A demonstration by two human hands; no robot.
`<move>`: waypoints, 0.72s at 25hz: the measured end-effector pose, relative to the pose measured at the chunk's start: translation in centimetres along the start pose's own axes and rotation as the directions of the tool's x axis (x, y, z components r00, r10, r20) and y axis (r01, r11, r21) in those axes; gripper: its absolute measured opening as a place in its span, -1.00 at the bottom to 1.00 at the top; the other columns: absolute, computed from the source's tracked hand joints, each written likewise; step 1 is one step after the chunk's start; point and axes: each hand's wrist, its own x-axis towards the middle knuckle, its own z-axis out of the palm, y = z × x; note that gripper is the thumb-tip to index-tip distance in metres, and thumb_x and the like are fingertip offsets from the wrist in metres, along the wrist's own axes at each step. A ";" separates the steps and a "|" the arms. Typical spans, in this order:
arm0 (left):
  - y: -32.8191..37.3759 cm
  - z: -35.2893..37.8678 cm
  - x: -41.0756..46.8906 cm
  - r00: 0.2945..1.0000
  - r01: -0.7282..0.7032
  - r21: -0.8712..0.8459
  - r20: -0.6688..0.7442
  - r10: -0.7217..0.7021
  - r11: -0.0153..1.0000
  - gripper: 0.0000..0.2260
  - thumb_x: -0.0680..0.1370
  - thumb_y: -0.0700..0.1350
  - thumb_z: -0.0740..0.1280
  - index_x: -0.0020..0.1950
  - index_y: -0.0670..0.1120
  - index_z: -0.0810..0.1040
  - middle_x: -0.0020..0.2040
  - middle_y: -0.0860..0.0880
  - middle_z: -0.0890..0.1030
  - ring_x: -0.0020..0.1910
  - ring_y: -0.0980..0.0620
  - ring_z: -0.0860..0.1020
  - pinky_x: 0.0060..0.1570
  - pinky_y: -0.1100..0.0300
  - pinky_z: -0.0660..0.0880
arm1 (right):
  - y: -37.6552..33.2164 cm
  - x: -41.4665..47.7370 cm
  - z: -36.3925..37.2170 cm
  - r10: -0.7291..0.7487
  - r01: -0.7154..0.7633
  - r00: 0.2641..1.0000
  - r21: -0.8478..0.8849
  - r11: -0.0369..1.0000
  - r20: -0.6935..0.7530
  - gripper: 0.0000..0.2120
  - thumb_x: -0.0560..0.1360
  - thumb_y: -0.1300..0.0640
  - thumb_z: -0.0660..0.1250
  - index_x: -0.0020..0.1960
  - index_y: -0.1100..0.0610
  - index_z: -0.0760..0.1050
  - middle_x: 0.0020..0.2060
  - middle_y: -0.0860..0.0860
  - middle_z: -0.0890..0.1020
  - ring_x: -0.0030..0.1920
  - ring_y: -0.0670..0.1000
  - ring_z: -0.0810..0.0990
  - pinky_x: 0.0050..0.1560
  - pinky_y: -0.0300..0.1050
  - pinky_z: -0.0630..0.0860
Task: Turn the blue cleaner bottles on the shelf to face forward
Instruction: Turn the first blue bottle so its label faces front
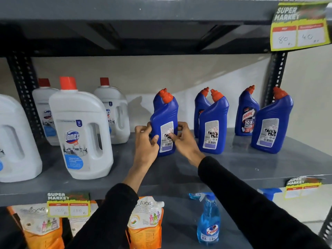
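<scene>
We grip a blue Harpic bottle (164,123) with both hands, left hand (146,141) wrapped round its left side, right hand (181,139) pinching its right edge, its back label toward us, upright on the grey shelf (179,169). Four more blue bottles (213,126) stand to its right; white Domex jugs (80,130) sit left.

Both arms wear long, plain black sleeves that end at the wrists, leaving the left hand (146,146) and right hand (186,142) bare, without rings or gloves.
</scene>
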 end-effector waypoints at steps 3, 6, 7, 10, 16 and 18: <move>1.1 0.4 1.2 0.998 0.021 -0.014 -0.059 -0.021 1.000 -0.63 0.60 -0.28 0.24 0.41 -0.09 0.44 0.13 -0.11 0.50 0.02 0.04 0.53 -0.02 0.33 0.54 | -0.8 0.0 0.6 -0.095 0.094 0.987 -0.012 0.996 -0.126 -0.52 0.52 0.22 0.41 0.35 0.19 0.29 0.22 0.13 0.50 0.19 0.05 0.56 0.11 -0.01 0.61; 2.9 1.3 2.0 0.995 0.103 -0.305 0.019 -0.102 0.947 -0.73 0.60 0.02 0.23 0.28 0.03 0.51 -0.02 -0.02 0.67 -0.13 0.10 0.64 -0.27 0.45 0.49 | -1.7 -0.2 1.9 -0.269 0.242 0.937 -0.141 0.960 -0.223 -0.52 0.50 0.19 0.41 0.35 0.17 0.30 0.19 0.07 0.40 0.15 -0.03 0.47 0.13 -0.13 0.54; 3.4 1.6 2.2 0.989 0.145 -0.434 0.090 -0.117 0.889 -0.68 0.54 0.17 0.27 0.22 0.07 0.51 -0.07 0.01 0.69 -0.14 0.11 0.67 -0.25 0.39 0.53 | -1.9 -0.5 2.5 -0.310 0.274 0.924 -0.175 0.946 -0.226 -0.53 0.51 0.18 0.39 0.35 0.15 0.30 0.16 0.04 0.37 0.13 -0.08 0.42 0.09 -0.17 0.52; 4.0 2.4 3.0 0.979 0.195 -0.567 0.164 -0.122 0.801 -0.59 0.41 0.20 0.46 0.16 0.05 0.51 -0.06 -0.03 0.71 -0.09 0.00 0.71 -0.11 0.10 0.64 | -2.0 -1.1 3.3 -0.338 0.310 0.926 -0.170 0.935 -0.170 -0.55 0.53 0.20 0.31 0.38 0.06 0.28 0.12 0.01 0.35 0.11 -0.16 0.33 0.06 -0.23 0.44; 1.6 1.4 4.6 0.967 0.243 -0.733 0.234 -0.100 0.636 -0.57 0.44 0.01 0.47 0.27 -0.02 0.50 0.07 -0.10 0.71 0.00 -0.07 0.71 -0.12 0.12 0.62 | -0.8 -0.2 0.2 -0.285 0.285 0.959 0.013 0.958 0.004 -0.42 0.58 0.40 0.19 0.49 -0.03 0.24 0.28 -0.01 0.36 0.30 -0.07 0.41 0.27 -0.21 0.46; 1.1 1.2 4.8 0.964 0.236 -0.744 0.261 -0.052 0.625 -0.58 0.46 0.04 0.43 0.27 -0.08 0.53 0.09 -0.15 0.70 0.00 -0.12 0.70 -0.11 0.05 0.62 | -0.6 0.4 -0.3 -0.166 0.165 0.986 0.043 0.985 0.022 -0.42 0.58 0.33 0.26 0.52 0.00 0.18 0.37 0.02 0.38 0.35 -0.02 0.40 0.27 -0.10 0.49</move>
